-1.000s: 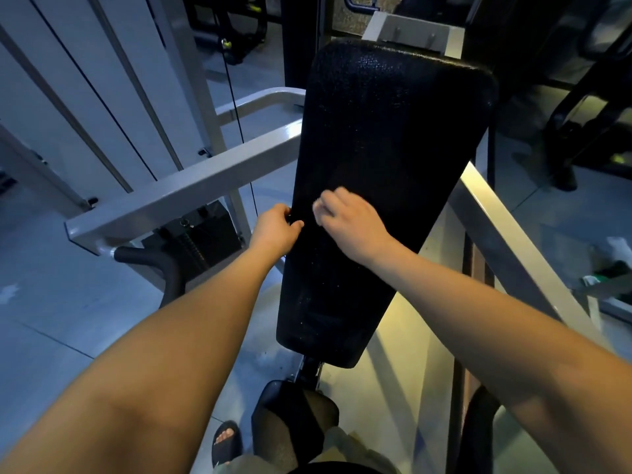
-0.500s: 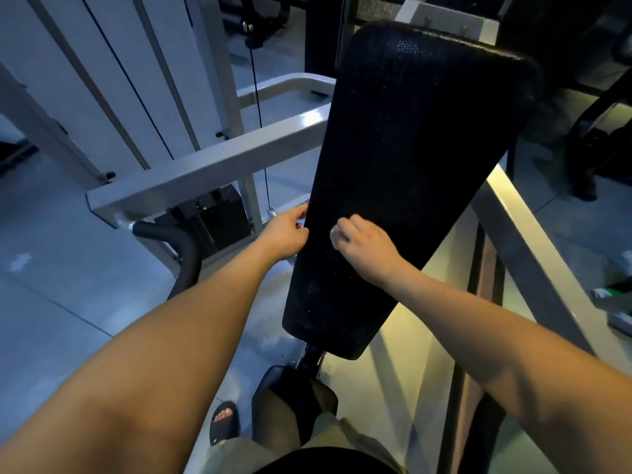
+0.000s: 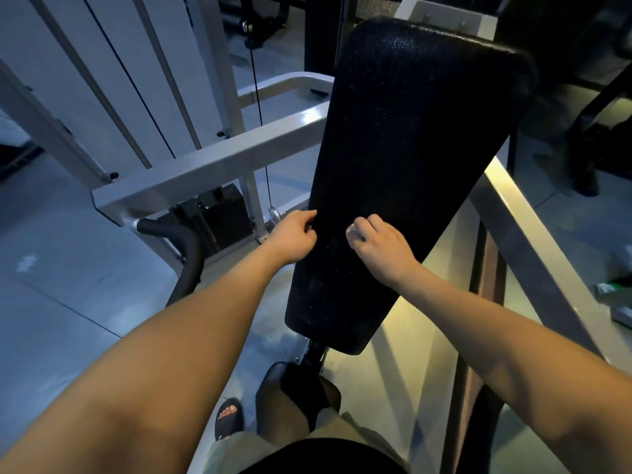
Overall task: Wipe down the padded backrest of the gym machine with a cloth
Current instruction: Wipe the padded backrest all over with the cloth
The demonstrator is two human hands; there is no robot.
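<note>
The long black padded backrest point(image 3: 410, 138) tilts away from me in the middle of the view. My right hand point(image 3: 379, 246) presses on its lower half, fingers curled over a small pale cloth point(image 3: 351, 231), of which only a sliver shows by the fingertips. My left hand point(image 3: 294, 236) grips the backrest's left edge at the same height, thumb on the front face.
A grey steel arm point(image 3: 212, 169) with a black handle point(image 3: 178, 241) juts out at the left, over a weight stack point(image 3: 212, 217) and a cable. Another grey bar point(image 3: 533, 241) runs down the right. Below the pad is the black seat point(image 3: 290, 395); my sandalled foot point(image 3: 228, 417) is on the floor.
My right hand with the cloth has slid down and to the right on the pad. The left hand has kept its grip on the left edge. The view has shifted slightly.
</note>
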